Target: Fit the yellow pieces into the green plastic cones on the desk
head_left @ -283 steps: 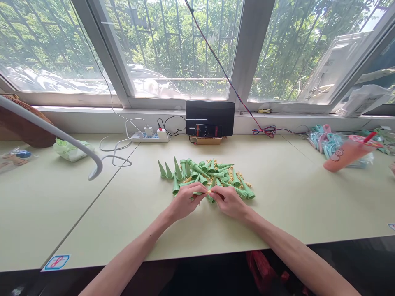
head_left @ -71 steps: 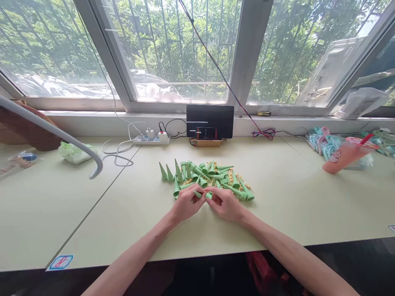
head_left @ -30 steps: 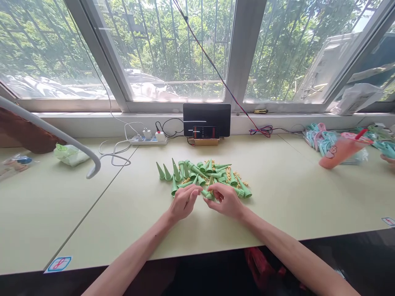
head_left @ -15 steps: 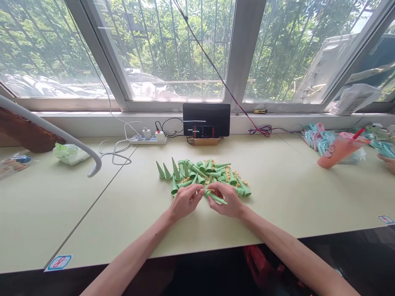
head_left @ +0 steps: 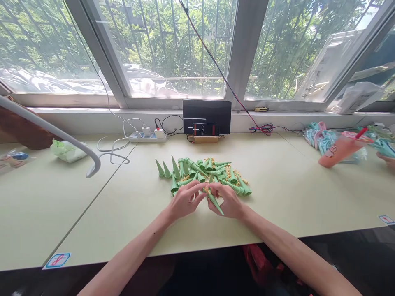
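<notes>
A green plastic cone-shaped spike [head_left: 216,204] is in my right hand [head_left: 228,200], its tip slanting down towards me. My left hand [head_left: 186,200] is closed at the spike's wide end, its fingertips pinching a small yellow plastic piece [head_left: 206,190], partly hidden by fingers. Both hands' fingertips nearly meet there. Just beyond them lies a pile of similar green spikes [head_left: 197,168], mixed with small yellow pieces [head_left: 241,177]. Several spikes [head_left: 167,170] stand upright at the pile's left side.
A phone [head_left: 205,130] showing a timer leans before a black screen [head_left: 206,111]. A power strip [head_left: 148,136] with white cables sits back left, near a curved grey bar [head_left: 61,133]. Right are an orange drink cup [head_left: 342,150], bagged straps [head_left: 321,135] and another person's hand [head_left: 387,159].
The spike lay in my left hand 2.4 s ago; it is now in my right. Since half a second ago its tip has swung downward, and my left fingertips have closed in on its wide end.
</notes>
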Demonstrator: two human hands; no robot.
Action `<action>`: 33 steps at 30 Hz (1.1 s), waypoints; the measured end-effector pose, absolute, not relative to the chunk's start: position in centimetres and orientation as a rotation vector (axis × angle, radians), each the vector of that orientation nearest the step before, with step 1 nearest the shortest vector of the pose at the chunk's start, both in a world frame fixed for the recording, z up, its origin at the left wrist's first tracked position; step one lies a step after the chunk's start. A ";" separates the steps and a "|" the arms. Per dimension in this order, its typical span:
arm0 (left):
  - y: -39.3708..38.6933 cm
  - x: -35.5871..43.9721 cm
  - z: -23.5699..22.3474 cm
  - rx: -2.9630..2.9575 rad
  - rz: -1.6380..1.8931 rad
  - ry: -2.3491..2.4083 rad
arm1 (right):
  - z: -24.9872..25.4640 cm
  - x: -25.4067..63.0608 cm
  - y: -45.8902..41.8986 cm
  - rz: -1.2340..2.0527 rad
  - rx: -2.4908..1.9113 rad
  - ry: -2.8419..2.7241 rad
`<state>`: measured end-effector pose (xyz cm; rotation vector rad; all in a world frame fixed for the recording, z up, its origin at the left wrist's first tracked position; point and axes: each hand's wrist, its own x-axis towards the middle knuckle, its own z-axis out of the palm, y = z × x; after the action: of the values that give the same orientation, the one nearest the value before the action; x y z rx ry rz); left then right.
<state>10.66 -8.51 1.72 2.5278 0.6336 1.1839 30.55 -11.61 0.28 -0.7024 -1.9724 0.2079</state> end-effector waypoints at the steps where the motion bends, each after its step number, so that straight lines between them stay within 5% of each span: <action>1: -8.5 10.6 1.7 2.531 1.195 0.629 | 0.2 30.5 -11.6 0.210 -0.706 -1.968; 33: -7.8 10.4 1.2 2.535 1.324 0.616 | 1.7 30.8 -11.6 0.246 -0.705 -1.879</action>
<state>10.42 -7.75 1.20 2.5348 0.6161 1.3242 30.84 -11.64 1.70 -0.7049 -1.8795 0.2455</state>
